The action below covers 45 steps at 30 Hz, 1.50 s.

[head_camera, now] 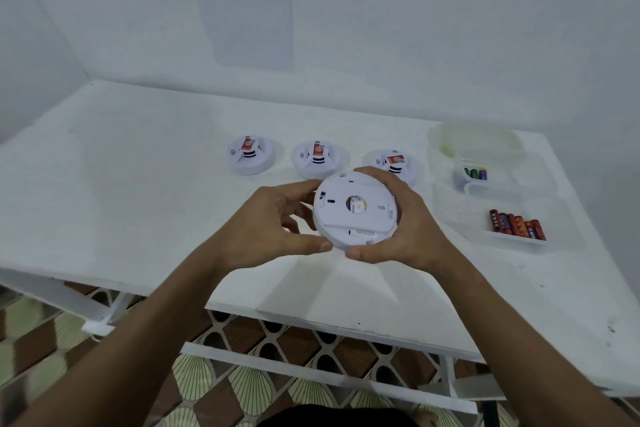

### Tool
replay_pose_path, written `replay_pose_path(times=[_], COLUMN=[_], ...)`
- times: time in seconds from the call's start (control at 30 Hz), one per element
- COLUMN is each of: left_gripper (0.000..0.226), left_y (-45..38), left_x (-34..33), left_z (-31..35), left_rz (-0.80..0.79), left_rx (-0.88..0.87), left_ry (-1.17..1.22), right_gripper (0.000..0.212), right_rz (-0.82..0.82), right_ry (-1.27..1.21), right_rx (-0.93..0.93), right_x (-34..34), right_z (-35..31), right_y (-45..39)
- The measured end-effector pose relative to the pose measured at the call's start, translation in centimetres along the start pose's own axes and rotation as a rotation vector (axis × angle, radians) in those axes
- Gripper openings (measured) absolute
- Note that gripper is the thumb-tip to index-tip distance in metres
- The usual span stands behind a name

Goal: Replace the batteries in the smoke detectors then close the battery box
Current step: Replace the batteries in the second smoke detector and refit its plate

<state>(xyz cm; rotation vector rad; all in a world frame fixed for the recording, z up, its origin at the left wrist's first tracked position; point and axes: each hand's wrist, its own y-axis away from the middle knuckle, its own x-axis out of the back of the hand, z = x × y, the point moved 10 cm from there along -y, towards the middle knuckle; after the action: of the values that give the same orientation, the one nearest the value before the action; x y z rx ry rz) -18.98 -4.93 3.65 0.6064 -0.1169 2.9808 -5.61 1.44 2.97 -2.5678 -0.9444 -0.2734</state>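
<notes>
I hold a round white smoke detector (355, 211) above the table's middle, its flat back plate turned toward me. My left hand (277, 222) grips its left rim with curled fingers and thumb at the bottom. My right hand (401, 222) grips its right rim the same way. Three more white smoke detectors stand in a row behind: left (250, 154), middle (319, 158), right (394, 163), each with a red label on top. At the right, a clear battery box (498, 191) stands open, holding red-orange batteries (517, 224) in the near compartment and a few green and purple batteries (476, 173) further back.
The white table (138, 191) stands against a white wall with a printed sheet (247, 3) taped up. The box's clear lid (474, 142) lies behind the box. Patterned floor tiles (242, 374) show below the table's front edge.
</notes>
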Motion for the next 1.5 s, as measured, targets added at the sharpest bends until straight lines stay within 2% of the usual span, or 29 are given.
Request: replay_pose_path(times=[0.17, 0.27, 0.37, 0.47, 0.57, 0.73, 1.07, 1.5], left_gripper=[0.069, 0.071, 0.080, 0.089, 0.098, 0.093, 0.086, 0.087], left_y=[0.2, -0.1, -0.3, 0.0, 0.3, 0.1, 0.3, 0.6], left_x=[1.1, 1.3, 1.4, 1.6, 1.3, 0.6, 1.9, 3.6], left_z=[0.4, 1.2, 1.2, 0.4, -0.4, 0.2, 0.9, 0.1], left_rz=[0.038, 0.055, 0.090, 0.115, 0.073, -0.009, 0.025, 0.041], left_rx=[-0.006, -0.027, -0.014, -0.002, 0.020, 0.010, -0.077, -0.059], left_ry=[-0.185, -0.228, -0.206, -0.209, -0.241, -0.231, -0.355, -0.427], right_gripper=[0.097, 0.106, 0.099, 0.096, 0.097, 0.093, 0.103, 0.103], right_rz=[-0.118, -0.174, -0.173, -0.149, -0.145, -0.091, -0.138, -0.152], right_ry=[0.447, 0.602, 0.533, 0.301, 0.073, -0.100, 0.022, 0.026], right_rx=[-0.051, -0.018, -0.034, -0.094, -0.124, -0.117, -0.080, -0.075], right_x=[-0.2, -0.9, -1.2, -0.9, -0.9, -1.1, -1.4, -3.1], right_z=[0.1, -0.1, 0.6, 1.0, 1.4, 1.4, 2.0, 1.8], right_y=[-0.5, -0.7, -1.0, -0.8, -0.4, -0.4, -1.0, -1.8])
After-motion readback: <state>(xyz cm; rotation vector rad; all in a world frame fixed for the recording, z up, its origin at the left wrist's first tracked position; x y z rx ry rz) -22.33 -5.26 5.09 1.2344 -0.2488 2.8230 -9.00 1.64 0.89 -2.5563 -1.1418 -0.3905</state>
